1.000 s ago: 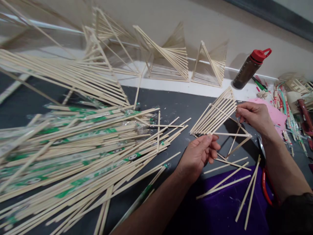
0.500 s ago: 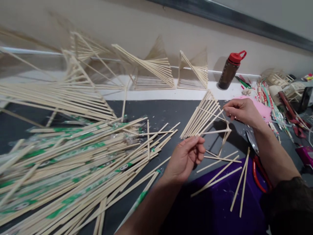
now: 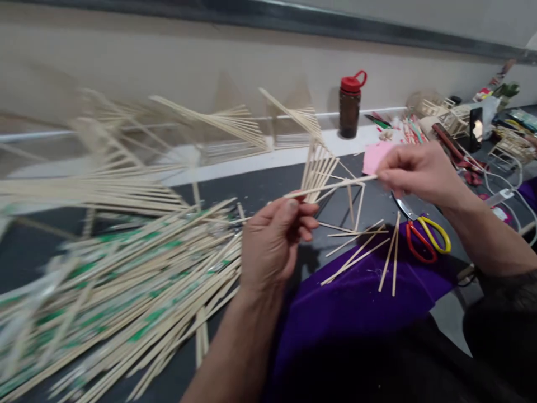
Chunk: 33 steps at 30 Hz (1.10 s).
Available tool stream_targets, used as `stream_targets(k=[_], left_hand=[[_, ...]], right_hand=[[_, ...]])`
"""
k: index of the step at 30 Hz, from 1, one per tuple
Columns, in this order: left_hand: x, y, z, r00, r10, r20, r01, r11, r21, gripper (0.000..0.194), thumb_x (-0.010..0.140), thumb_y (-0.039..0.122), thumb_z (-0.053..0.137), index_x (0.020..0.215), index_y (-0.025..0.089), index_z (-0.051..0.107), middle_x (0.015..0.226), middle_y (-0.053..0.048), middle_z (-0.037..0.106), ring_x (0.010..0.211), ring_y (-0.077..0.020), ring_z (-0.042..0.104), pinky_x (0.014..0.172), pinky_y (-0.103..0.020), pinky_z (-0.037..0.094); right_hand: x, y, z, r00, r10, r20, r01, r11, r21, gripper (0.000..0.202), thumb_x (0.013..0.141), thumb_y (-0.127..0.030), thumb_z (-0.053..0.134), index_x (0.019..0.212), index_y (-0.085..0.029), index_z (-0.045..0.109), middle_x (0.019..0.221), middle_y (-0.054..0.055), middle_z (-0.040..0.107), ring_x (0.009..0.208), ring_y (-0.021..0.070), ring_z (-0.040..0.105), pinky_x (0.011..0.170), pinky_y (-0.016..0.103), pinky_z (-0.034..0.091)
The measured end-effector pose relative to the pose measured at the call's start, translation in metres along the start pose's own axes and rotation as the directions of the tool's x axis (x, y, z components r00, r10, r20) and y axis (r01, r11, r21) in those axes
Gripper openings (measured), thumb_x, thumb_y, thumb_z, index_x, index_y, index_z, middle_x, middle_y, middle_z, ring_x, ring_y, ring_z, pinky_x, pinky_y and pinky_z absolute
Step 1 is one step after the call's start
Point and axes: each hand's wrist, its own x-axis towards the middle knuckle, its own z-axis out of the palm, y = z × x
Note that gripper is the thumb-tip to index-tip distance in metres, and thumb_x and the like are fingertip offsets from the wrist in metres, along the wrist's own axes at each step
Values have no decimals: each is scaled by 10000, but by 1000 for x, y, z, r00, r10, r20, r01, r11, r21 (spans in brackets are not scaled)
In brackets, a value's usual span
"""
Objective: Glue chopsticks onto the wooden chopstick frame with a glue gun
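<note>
A thin wooden stick (image 3: 335, 184) stretches between my two hands, tilted slightly up to the right. My left hand (image 3: 274, 238) pinches its left end between thumb and fingers. At the other end, my right hand (image 3: 413, 170) grips it with closed fingertips. Just behind the stick stands a small stick frame (image 3: 319, 168) with a fan of parallel sticks, partly covered by the held one. Several loose sticks (image 3: 361, 252) lie below it, partly over a purple cloth (image 3: 335, 313). Scissors with red and yellow handles (image 3: 423, 238) rest under my right forearm.
A large pile of wooden sticks (image 3: 146, 291), some in green-marked wrappers, covers the left side. Finished twisted stick frames (image 3: 218, 126) line the wall. A brown bottle with a red lid (image 3: 349, 106) stands behind; pink paper (image 3: 375, 157), a phone (image 3: 476, 129) and clutter lie right.
Both hands now hold one stick up in front of the frame; before, they were beside the frame. The view has shifted right, bringing the scissors' yellow handle into sight.
</note>
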Motion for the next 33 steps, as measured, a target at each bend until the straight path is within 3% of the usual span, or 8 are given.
stream_targets(k=[9,15,19,21,25,27,29,33], left_hand=[[-46,-6,11,997,-11,75,14,999,-32,308,599,315,841,835,140,749,661,-31,743,490,-98,630,393,-161,446],[-73,-14,11,998,8,66,-8,1000,-10,303,582,315,846,810,149,736,661,-23,735,493,-95,620,409,-167,448],[-100,-29,2,995,76,61,-84,987,139,246,658,354,794,797,164,724,668,-21,729,527,-117,631,454,-195,471],[-119,-38,-5,988,140,71,-155,934,323,197,737,358,732,809,175,720,677,-20,722,552,-129,633,505,-219,489],[-154,-59,-24,949,249,193,-311,643,700,144,819,344,635,781,225,707,606,14,665,565,-141,597,627,-248,484],[-165,-70,-31,940,213,268,-342,557,757,161,812,354,622,721,234,680,582,12,641,583,-155,591,632,-255,462],[-172,-80,-36,949,154,274,-313,552,773,195,812,364,605,672,233,636,547,16,599,576,-160,576,611,-257,438],[-186,-94,-36,973,-43,228,-129,718,684,269,840,447,576,695,220,565,489,46,515,476,-131,486,529,-243,389]], right_hand=[[-80,45,17,991,125,-48,-114,976,184,217,776,-376,717,728,-165,699,601,8,653,447,90,547,437,217,415],[-112,49,22,989,132,-59,-118,973,200,229,767,-366,718,718,-144,694,535,-6,611,426,87,536,419,205,392],[-138,49,24,987,132,-95,-104,962,254,231,782,-365,702,711,-147,681,562,2,637,439,85,553,422,196,400],[-154,50,26,983,149,-110,-110,948,300,241,783,-378,692,698,-153,666,586,6,656,447,87,568,427,193,410],[-188,59,32,977,196,-81,-159,931,327,250,788,-390,671,691,-159,650,590,5,664,442,88,570,421,187,400],[-203,66,37,976,216,-41,-192,930,313,248,807,-377,655,692,-157,649,602,7,667,446,80,566,424,180,390],[-214,73,43,972,237,-7,-223,924,311,250,822,-372,642,696,-156,648,608,8,666,445,75,559,419,173,377],[-223,81,47,971,239,32,-235,910,342,222,813,-359,637,724,-156,649,626,5,668,447,68,557,416,161,370]])
